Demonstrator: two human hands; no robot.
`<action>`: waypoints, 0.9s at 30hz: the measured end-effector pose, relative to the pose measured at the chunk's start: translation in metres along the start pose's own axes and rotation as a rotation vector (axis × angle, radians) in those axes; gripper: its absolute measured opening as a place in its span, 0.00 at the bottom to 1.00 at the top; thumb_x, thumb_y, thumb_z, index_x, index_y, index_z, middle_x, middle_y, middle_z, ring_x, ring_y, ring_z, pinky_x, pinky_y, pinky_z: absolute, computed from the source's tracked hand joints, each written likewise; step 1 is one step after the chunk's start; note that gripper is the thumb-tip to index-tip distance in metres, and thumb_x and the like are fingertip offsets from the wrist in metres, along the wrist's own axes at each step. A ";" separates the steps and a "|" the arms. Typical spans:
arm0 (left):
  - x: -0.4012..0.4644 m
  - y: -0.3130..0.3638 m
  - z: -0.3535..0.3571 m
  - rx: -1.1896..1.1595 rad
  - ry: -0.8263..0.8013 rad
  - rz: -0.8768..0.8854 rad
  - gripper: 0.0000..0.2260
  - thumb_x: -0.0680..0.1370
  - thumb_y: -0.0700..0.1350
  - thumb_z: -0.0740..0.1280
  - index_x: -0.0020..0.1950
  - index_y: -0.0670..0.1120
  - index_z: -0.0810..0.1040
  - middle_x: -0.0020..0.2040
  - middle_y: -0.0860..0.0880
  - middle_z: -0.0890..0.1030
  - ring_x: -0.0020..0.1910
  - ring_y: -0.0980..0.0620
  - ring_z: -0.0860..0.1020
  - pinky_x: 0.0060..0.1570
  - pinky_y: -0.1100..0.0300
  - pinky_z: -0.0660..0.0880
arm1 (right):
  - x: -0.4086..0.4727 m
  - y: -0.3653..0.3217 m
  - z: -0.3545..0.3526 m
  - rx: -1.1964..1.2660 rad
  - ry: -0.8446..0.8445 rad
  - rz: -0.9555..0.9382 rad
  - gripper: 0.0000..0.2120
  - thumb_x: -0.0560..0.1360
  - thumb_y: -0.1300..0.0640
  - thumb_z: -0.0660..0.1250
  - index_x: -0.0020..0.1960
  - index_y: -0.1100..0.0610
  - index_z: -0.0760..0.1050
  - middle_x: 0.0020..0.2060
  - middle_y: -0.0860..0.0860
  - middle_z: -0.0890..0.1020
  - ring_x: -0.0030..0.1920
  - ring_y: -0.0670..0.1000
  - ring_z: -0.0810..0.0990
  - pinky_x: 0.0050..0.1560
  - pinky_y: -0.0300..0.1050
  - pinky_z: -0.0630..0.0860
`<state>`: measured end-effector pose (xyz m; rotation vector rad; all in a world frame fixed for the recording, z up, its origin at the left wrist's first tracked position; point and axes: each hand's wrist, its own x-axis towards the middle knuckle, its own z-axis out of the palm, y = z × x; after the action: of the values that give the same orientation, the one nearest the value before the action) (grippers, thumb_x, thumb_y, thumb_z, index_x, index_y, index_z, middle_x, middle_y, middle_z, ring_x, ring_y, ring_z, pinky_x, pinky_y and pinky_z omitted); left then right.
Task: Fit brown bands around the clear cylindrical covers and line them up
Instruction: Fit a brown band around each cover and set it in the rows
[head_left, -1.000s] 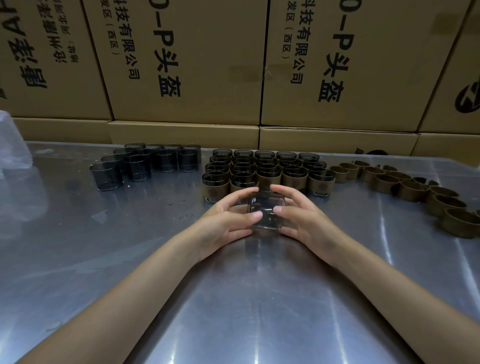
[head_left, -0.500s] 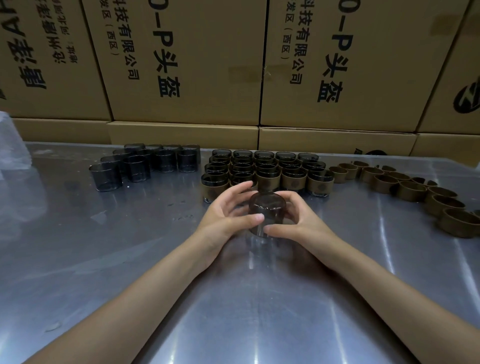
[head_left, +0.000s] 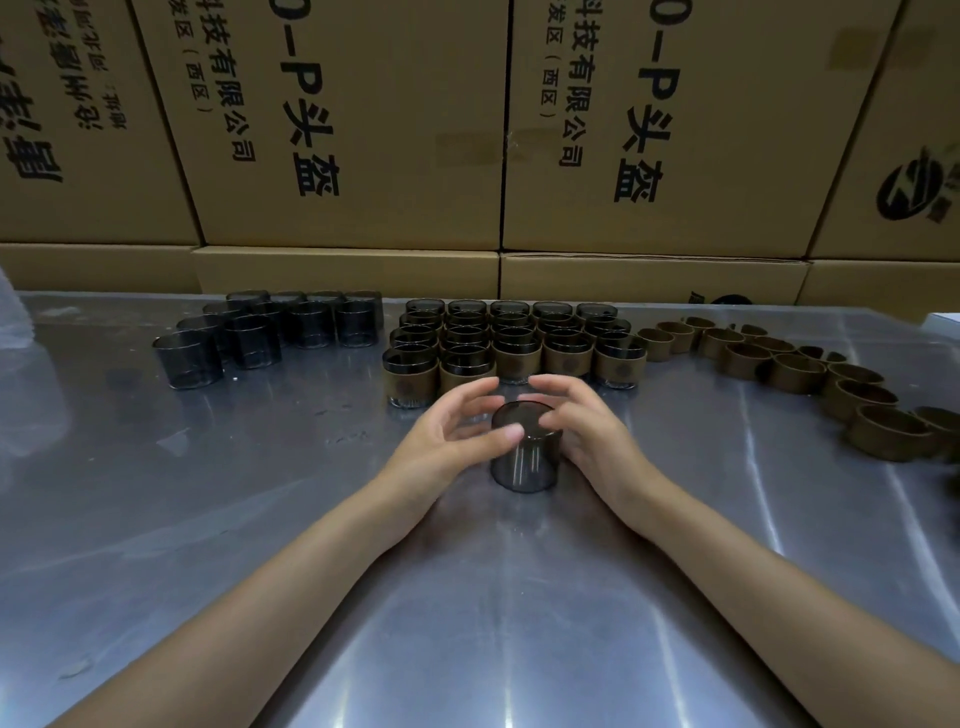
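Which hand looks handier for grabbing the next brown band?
The right hand, probably. The loose brown bands lie on its side of the metal table, while the left hand can steady the clear cover.

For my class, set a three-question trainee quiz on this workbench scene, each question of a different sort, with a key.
1. True or false: the clear cover between the hands already wears a brown band.
2. Multiple choice: the loose brown bands lie A) on the person's left, B) on the person's right, C) on top of the cardboard boxes.
3. Fill in: the banded covers stand in rows between the unbanded covers and the loose ____.

Key
1. False: its wall is bare while the left hand and right hand flank it on the metal table.
2. B.
3. Bands.
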<state>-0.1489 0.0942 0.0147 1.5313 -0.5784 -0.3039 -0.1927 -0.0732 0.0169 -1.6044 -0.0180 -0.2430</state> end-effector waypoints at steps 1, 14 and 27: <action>0.000 0.001 0.000 -0.025 0.017 -0.014 0.27 0.68 0.51 0.77 0.65 0.55 0.74 0.63 0.52 0.78 0.63 0.54 0.77 0.65 0.53 0.72 | 0.002 0.001 -0.004 -0.011 0.092 -0.026 0.12 0.72 0.60 0.66 0.55 0.51 0.76 0.54 0.51 0.81 0.56 0.48 0.78 0.58 0.41 0.72; 0.005 -0.003 0.001 -0.136 0.131 -0.063 0.20 0.67 0.56 0.68 0.58 0.52 0.80 0.55 0.53 0.83 0.60 0.53 0.79 0.65 0.50 0.72 | 0.066 0.017 -0.133 -0.751 0.692 0.199 0.11 0.80 0.56 0.61 0.59 0.55 0.77 0.61 0.56 0.76 0.50 0.56 0.79 0.54 0.52 0.77; 0.007 -0.009 -0.002 -0.162 0.101 -0.032 0.18 0.67 0.48 0.69 0.57 0.49 0.82 0.57 0.49 0.83 0.59 0.50 0.80 0.63 0.52 0.74 | 0.087 0.032 -0.196 -1.444 0.568 0.309 0.16 0.79 0.48 0.58 0.64 0.52 0.73 0.66 0.59 0.67 0.64 0.62 0.69 0.54 0.54 0.71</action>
<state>-0.1406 0.0917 0.0072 1.3922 -0.4395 -0.2896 -0.1310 -0.2803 0.0053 -2.8395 1.0453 -0.5189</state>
